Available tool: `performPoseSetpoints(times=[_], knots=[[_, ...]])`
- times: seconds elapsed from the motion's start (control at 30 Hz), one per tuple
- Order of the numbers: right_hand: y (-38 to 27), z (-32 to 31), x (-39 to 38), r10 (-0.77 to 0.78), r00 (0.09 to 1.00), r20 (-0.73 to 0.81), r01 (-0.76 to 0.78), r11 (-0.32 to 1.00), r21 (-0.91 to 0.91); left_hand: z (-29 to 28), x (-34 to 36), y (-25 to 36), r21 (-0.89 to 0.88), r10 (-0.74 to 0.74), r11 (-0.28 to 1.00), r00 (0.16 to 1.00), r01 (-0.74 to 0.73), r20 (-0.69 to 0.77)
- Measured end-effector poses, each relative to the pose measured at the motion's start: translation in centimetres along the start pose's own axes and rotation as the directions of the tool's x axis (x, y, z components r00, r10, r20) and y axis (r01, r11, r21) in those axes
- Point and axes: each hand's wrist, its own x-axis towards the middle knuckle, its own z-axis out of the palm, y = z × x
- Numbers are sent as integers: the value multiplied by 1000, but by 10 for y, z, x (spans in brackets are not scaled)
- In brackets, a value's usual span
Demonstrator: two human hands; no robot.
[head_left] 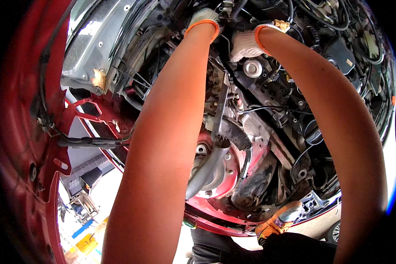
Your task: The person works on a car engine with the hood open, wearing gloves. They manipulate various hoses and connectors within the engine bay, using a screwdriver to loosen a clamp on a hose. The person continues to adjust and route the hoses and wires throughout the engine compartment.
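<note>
Both my arms reach far into a car's engine bay. My left hand (204,16), in a white knit glove with an orange cuff, is at the top centre among dark hoses and brackets; its fingers are hidden. Just right of it and a little nearer, my right hand (245,44) wears a matching glove and is bent inward over the engine. Its fingers are out of sight too, so what either hand grips does not show. A tan connector (280,25) sits beside the right wrist. Close below the right hand is a round silver cap (252,68).
Between my forearms a grey pipe (211,165) crosses the red strut tower (233,178). Thin black cables (273,108) run over the engine. A red body panel (26,176) lines the left side. An orange and grey object (279,220) is at the near edge, beside dark trousers (220,246).
</note>
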Motion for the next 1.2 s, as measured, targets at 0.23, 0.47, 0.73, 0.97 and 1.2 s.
performPoseSetpoints(times=[0.23, 0.47, 0.73, 0.97, 1.2], knots=[[-40, -17, -42, -39, 999, -25, 33, 980, -194, 1, 5, -12, 41, 13, 999, 1000, -13, 10], [-34, -14, -30, -121, 992, 23, 121, 913, -389, 9, 6, -7, 64, 30, 997, 999, -32, 26], [-74, -6, -74, 19, 980, -199, -109, 884, -455, 21, 26, -30, 107, 42, 993, 999, -41, -9], [-64, 17, -90, -122, 911, -394, -78, 886, -456, 28, 50, -52, -8, 121, 993, 991, -122, -51], [-52, 22, -91, -205, 914, -349, -61, 783, -619, -47, -63, 34, -488, -37, 866, 987, 111, 159]])
